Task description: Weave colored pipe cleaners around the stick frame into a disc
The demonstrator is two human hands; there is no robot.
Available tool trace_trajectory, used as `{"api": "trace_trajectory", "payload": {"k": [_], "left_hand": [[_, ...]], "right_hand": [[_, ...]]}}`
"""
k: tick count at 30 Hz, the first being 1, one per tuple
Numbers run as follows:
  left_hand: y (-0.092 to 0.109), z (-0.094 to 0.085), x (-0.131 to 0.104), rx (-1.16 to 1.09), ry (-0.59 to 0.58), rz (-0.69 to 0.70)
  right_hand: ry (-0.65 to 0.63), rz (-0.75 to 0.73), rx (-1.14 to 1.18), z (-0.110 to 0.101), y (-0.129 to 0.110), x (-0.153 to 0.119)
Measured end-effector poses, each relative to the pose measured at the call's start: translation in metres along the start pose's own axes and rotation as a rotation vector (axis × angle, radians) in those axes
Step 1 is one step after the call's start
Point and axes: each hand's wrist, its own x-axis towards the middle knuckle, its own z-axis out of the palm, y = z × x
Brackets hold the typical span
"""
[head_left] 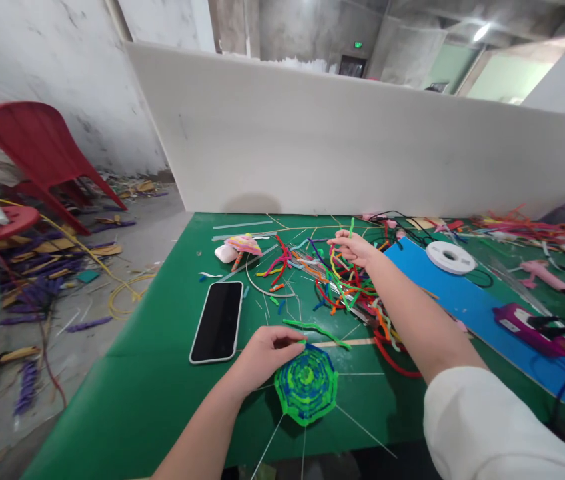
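Thumb and fingers of the left hand pinch the far edge of a green-and-blue pipe-cleaner disc near the front of the green counter.

Thin pale spokes stick out around the disc. The right hand is out over a tangle of coloured pipe cleaners, fingers drawn together, a green tip upright beside them; from here I can't tell whether it's gripped. One loose green pipe cleaner lies just beyond the disc. To its left sits a smartphone, screen dark, with a pink-and-yellow umbrella-shaped ornament farther back. Off right, a white spool rests on a blue board.
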Motion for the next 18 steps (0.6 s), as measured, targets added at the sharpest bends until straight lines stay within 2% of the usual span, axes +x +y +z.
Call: {"api": "trace_trajectory", "payload": {"k": [5, 10, 18], "left_hand": [[-0.001, 0.001, -0.001, 0.013, 0.003, 0.01], [-0.002, 0.0, -0.001, 0.0, -0.001, -0.002], [-0.003, -0.001, 0.0, -0.017, -0.006, 0.003]], "right_hand": [[-0.01, 0.057, -0.091, 0.007, 0.0, 0.003], [0.122, 0.102, -0.242, 0.011, -0.002, 0.021], [0.096, 0.053, -0.41, 0.035, 0.001, 0.029]]}}
